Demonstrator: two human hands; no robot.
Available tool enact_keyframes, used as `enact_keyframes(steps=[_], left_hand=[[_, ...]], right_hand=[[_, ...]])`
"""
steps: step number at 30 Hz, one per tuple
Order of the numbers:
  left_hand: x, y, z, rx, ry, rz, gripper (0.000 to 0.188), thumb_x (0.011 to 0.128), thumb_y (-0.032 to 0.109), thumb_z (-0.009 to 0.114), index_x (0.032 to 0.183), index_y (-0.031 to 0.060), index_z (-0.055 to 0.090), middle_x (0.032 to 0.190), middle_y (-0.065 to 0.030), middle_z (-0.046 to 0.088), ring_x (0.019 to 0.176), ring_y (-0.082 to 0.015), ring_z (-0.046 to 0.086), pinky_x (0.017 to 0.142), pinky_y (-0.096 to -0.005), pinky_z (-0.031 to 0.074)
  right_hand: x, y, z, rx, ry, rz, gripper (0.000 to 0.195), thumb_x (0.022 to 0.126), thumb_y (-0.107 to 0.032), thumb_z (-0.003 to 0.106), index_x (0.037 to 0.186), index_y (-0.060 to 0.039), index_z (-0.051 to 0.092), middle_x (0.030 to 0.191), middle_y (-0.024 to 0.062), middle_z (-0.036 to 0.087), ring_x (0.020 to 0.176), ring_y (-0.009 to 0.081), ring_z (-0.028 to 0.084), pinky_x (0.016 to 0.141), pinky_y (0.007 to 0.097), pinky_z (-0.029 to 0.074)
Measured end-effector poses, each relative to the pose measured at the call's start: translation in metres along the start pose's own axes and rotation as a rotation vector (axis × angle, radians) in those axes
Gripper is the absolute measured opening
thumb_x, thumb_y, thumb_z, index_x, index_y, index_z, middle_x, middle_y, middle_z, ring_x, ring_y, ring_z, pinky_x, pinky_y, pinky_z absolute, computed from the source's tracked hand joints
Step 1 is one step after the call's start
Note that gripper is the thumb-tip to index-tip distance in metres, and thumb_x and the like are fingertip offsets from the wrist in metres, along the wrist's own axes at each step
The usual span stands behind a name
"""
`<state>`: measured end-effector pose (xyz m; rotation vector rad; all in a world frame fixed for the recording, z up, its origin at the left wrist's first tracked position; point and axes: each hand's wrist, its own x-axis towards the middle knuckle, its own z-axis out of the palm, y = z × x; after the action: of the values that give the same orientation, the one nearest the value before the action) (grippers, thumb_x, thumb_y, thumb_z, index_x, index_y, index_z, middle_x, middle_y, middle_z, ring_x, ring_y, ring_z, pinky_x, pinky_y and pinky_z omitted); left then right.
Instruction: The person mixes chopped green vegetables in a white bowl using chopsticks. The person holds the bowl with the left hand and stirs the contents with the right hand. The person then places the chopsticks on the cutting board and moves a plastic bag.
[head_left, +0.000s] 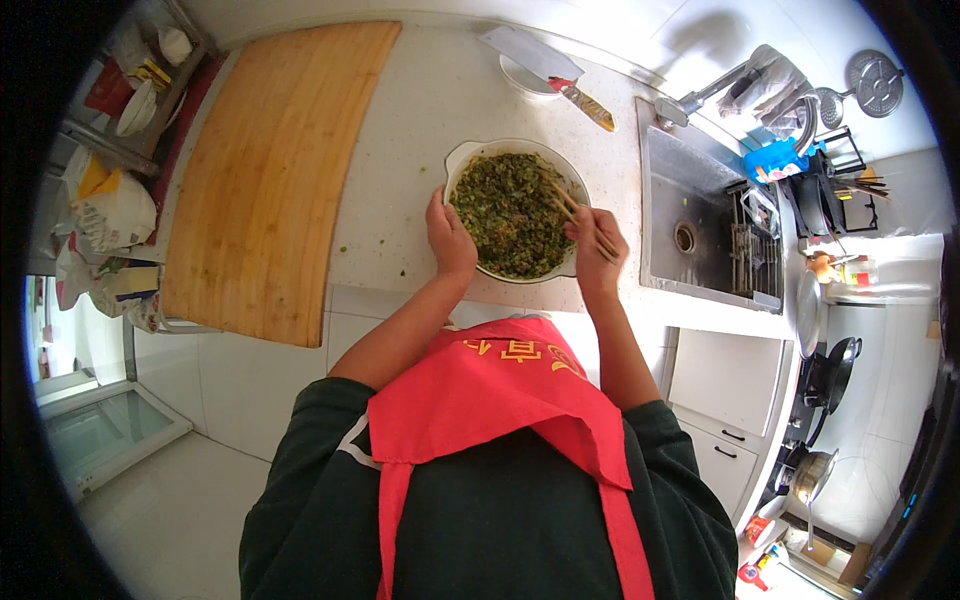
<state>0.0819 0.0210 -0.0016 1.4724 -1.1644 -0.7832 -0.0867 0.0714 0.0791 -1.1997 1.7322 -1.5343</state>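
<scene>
A white bowl with small side handles (459, 156) sits on the pale countertop (405, 135), filled with a chopped green and brown mixture (510, 217). My left hand (451, 236) grips the bowl's left rim. In my right hand (598, 244) is a pair of wooden chopsticks (564, 196), their tips down in the mixture at the bowl's right side. Beyond the bowl, a cleaver (534, 58) with a patterned handle lies across a small white bowl (525, 88).
On the left, a large wooden cutting board (277, 172) reaches the counter's front edge. A steel sink (690, 202) with a faucet (694, 101) and a dish rack (754, 247) is at the right. Green bits lie scattered on the counter. Pans (832, 371) stand farther right.
</scene>
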Motion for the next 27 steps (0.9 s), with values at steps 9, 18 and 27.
enact_keyframes(steps=[9,18,27], left_hand=[[0.001,-0.003,-0.003,0.022,-0.022,0.016,0.033,0.094,0.009,0.034,0.126,0.0,0.038,0.119,-0.0215,0.045,0.109,-0.0341,0.046,0.092,-0.0386,0.038],[0.003,-0.007,0.002,0.015,-0.045,0.025,0.032,0.094,0.01,0.035,0.124,-0.0004,0.04,0.12,-0.0213,0.045,0.111,-0.0344,0.045,0.094,-0.0389,0.036],[0.002,-0.003,0.002,0.03,-0.024,0.063,0.032,0.094,0.008,0.035,0.124,-0.0016,0.039,0.12,-0.0219,0.045,0.111,-0.0348,0.044,0.094,-0.0396,0.036]], right_hand=[[-0.057,-0.052,-0.01,-0.157,-0.383,-0.202,0.01,0.085,-0.007,0.06,0.091,0.0003,0.059,0.076,0.0116,0.058,0.067,0.0208,0.057,0.06,0.0272,0.044],[-0.033,0.003,0.003,0.021,-0.142,0.071,0.016,0.09,-0.014,0.056,0.092,0.0013,0.06,0.077,0.0063,0.063,0.07,0.0101,0.058,0.063,0.0233,0.048],[-0.015,0.0,0.027,-0.205,-0.18,-0.288,0.012,0.086,-0.01,0.06,0.091,0.0001,0.061,0.076,0.0128,0.059,0.067,0.0184,0.057,0.061,0.0273,0.045]])
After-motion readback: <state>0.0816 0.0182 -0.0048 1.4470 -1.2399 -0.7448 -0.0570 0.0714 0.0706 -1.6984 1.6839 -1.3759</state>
